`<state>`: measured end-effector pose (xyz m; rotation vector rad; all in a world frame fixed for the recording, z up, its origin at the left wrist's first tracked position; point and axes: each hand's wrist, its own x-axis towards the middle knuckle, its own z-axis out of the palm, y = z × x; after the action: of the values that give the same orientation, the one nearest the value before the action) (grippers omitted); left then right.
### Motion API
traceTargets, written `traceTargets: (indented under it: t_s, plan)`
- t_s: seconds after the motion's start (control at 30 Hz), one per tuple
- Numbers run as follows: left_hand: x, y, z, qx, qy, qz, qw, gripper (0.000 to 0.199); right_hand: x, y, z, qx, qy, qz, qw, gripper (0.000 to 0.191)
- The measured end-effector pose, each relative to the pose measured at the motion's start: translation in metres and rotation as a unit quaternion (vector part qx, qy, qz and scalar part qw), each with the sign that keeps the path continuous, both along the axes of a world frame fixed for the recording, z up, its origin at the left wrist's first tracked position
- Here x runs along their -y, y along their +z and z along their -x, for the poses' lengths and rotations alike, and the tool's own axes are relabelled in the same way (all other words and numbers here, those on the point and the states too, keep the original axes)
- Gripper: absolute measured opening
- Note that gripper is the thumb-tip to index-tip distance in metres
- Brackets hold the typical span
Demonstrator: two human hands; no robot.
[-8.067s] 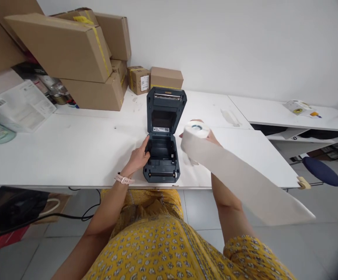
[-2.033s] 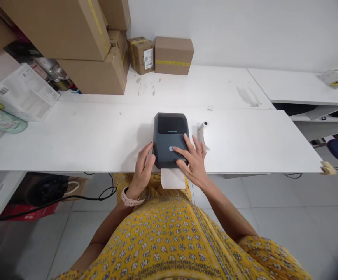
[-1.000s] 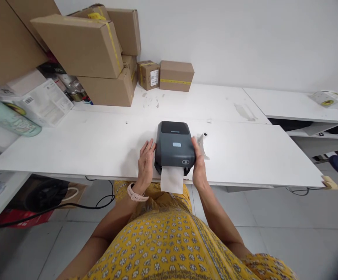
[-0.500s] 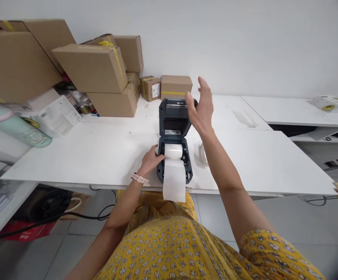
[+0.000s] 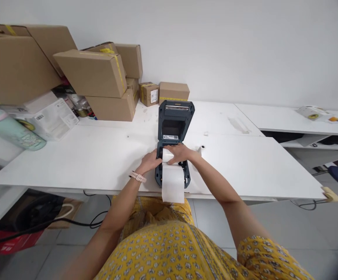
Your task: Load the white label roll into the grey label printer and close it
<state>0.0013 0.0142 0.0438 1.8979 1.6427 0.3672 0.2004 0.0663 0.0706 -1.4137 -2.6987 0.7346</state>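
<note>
A dark blue-grey label printer (image 5: 160,175) stands on the white table with its lid raised. In its bay sits a white label roll (image 5: 167,156), and a strip of paper (image 5: 173,182) runs from it over the front and hangs past the table edge. My left hand (image 5: 150,161) grips the left side of the printer, thumb at the rim of the bay. Above the roll, my right hand (image 5: 178,153) reaches into the bay, its fingers closed over the roll and hiding its right part. A small white roll (image 5: 202,149) stands right of the printer, partly behind my right wrist.
Cardboard boxes (image 5: 90,74) are stacked at the back left, with two smaller boxes (image 5: 174,92) by the wall behind the printer. A mint-green bottle (image 5: 25,134) lies at the far left. Black cables (image 5: 69,221) hang below the table.
My right hand has come down from the raised lid onto the label roll. The lid stays up without a hand on it. My left hand remains at the printer's left side.
</note>
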Motion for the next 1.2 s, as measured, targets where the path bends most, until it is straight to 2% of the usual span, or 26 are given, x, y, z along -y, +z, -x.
traceTargets:
  t_s: [0.1,0.17,0.23,0.33,0.4,0.53,0.63,0.8,0.9,1.0,1.1,1.2]
  plan:
    - [0.001,-0.001,0.001,0.015,-0.002,-0.009,1.0,0.056,0.0,0.012,-0.007,-0.034,0.041,0.038,0.998,0.089]
    - [0.002,-0.002,0.002,0.024,0.0,-0.015,1.0,0.058,0.006,0.027,-0.025,-0.13,0.089,0.074,0.985,0.087]
    - [0.003,-0.004,0.002,0.03,0.002,-0.02,0.999,0.059,0.017,0.043,-0.052,-0.257,0.106,0.092,0.956,0.094]
    - [0.003,-0.007,0.003,0.034,0.005,-0.019,0.999,0.06,0.035,0.059,-0.096,-0.391,0.048,0.082,0.915,0.105]
    - [0.003,-0.009,0.003,0.035,0.004,-0.015,0.999,0.061,0.041,0.061,-0.119,-0.411,0.008,0.052,0.91,0.096]
    - [0.001,-0.01,0.003,0.036,0.006,-0.009,0.999,0.063,0.03,0.045,-0.143,-0.326,-0.047,-0.004,0.944,0.075]
    - [0.002,-0.011,0.003,0.04,0.008,-0.007,0.999,0.063,0.01,0.02,-0.143,-0.28,-0.077,0.022,0.957,0.073]
    - [0.004,-0.009,0.002,0.047,0.013,-0.013,0.999,0.062,-0.015,-0.022,-0.127,-0.272,-0.084,0.072,0.956,0.073]
    - [0.005,-0.008,0.001,0.055,0.019,-0.016,0.998,0.062,-0.018,-0.033,-0.132,-0.283,-0.092,0.08,0.951,0.074]
    - [0.006,-0.008,0.002,0.088,0.019,-0.022,0.996,0.061,-0.015,-0.031,-0.159,-0.315,-0.106,0.088,0.939,0.075]
    - [0.006,-0.009,0.002,0.109,0.02,-0.024,0.994,0.06,-0.01,-0.033,-0.194,-0.36,-0.154,0.083,0.916,0.068]
    - [0.005,-0.009,0.002,0.109,0.021,-0.024,0.994,0.059,-0.01,-0.049,-0.206,-0.382,-0.203,0.098,0.896,0.064]
